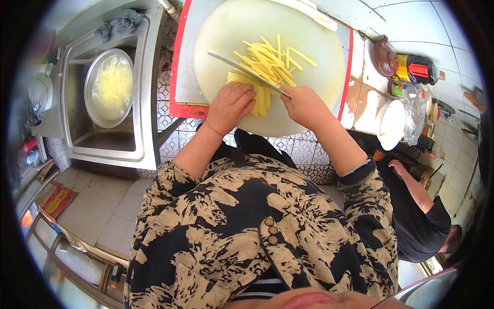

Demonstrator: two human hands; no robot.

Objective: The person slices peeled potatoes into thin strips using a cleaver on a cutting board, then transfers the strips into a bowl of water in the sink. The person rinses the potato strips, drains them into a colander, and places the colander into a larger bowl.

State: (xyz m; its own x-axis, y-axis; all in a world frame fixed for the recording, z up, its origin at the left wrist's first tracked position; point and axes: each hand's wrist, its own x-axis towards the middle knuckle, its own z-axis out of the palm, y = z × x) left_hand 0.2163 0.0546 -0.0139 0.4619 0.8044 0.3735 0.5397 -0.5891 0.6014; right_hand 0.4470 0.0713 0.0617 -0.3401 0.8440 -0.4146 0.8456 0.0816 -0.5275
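Observation:
A round pale cutting board (pixel 221 28) lies in front of me. My right hand (pixel 307 106) is closed around the handle of a knife (pixel 241 68), whose long blade points toward the far left. With curled fingers my left hand (pixel 230 106) presses down on a stack of pale yellow potato slices (pixel 262 101), close to the blade's near side. Beyond the blade lies a loose heap of cut potato strips (pixel 268 59). My fingers hide part of the slices, and my right fist covers the knife's handle.
Left is a steel sink (pixel 149 103) holding a metal bowl (pixel 91 105) of potato strips in liquid. A white bowl (pixel 393 122), a brown lidded jar (pixel 383 57) and bottles line the right counter. A co-worker in black (pixel 419 226) stands close by on the right.

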